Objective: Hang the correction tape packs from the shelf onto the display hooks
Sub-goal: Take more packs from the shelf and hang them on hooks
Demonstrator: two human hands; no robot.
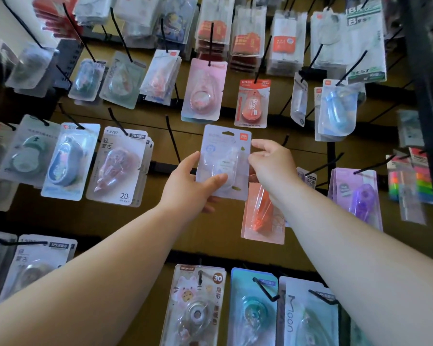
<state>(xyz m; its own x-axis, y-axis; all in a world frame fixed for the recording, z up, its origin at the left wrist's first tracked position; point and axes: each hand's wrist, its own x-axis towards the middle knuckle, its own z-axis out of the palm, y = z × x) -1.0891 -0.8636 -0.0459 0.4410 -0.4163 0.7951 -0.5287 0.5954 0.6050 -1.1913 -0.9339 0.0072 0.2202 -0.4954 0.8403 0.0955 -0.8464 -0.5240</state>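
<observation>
Pale lavender correction tape pack [225, 156] upright in front of the display board [135, 221], left hand [190, 181] gripping its lower left corner, thumb across the front, right hand [270, 163] at its right edge, fingers loosely curled, hold unclear, bare hook [173, 141] just left

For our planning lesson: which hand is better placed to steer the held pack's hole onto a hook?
Right hand, probably: its fingers sit at the upper right edge of the pack, near the hang hole; the left hand grips its bottom.
</observation>
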